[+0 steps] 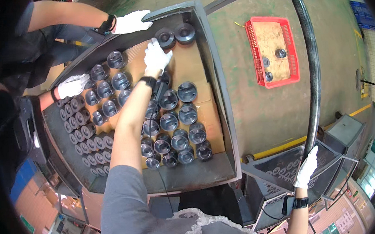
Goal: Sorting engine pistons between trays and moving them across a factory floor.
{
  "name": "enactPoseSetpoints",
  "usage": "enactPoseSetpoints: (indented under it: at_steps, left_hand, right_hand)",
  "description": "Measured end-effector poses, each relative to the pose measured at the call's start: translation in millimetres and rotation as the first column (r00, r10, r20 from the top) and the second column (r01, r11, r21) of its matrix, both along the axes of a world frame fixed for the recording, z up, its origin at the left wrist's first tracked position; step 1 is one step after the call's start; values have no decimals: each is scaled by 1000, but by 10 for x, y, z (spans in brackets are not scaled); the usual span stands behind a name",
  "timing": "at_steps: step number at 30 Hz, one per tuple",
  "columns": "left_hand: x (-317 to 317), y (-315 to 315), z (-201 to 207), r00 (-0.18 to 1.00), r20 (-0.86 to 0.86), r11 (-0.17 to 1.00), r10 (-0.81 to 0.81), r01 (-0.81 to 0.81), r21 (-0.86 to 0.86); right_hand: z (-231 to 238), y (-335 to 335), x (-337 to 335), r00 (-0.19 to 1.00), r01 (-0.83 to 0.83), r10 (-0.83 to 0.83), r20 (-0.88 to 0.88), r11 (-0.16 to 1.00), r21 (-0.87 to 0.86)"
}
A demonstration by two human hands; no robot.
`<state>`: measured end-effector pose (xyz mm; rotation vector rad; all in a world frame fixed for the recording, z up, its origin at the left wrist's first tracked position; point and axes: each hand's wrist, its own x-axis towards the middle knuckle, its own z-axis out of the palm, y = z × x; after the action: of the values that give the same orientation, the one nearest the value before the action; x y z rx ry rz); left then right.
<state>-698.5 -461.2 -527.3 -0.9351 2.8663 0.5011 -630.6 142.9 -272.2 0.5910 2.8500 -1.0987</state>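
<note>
Dark metal piston (165, 38), upper middle of frame, just beyond the left hand (157, 59), whose fingers look loosely spread, probably heavy, rigid, perhaps slick, best held round its outer wall; right hand (307, 169) wraps a black bar (313, 64), lower right.

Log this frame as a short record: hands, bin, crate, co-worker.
left hand: open, fingertips beside a dark piston; contact unclear
right hand: on the black bar, near its lower visible end
bin: grey, cardboard-lined, larger pistons spread out, smaller parts packed at left
crate: red, on the floor, three dark parts visible inside
co-worker: one gloved hand at the bin rim, the other over parts at left
</note>
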Motion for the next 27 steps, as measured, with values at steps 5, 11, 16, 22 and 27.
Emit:
enactPoseSetpoints:
  at_steps: [5, 11, 16, 22, 27]
  left_hand:
    - [-537, -107, -432, 951, -76, 953, 299, -294, 73]
    - [-322, 86, -263, 933, -226, 960, 281, -269, 82]
    - [339, 684, 559, 917, -386, 995, 97, -91, 34]
    - [1271, 2036, 2116, 845, -533, 977, -44, 148, 154]
    - [1919, 3341, 3506, 830, -551, 907, -85, 293, 302]
  right_hand:
    - [57, -189, -23, 989, 99, -95, 114, 995, -28]
    - [141, -313, -76, 996, 47, -56, 72, 991, 125]
    - [54, -157, -64, 985, -162, 130, 116, 924, 346]
    - [318, -391, -52, 856, -483, 479, 194, 610, 628]
    - [565, -294, 237, 915, -311, 310, -259, 950, 37]
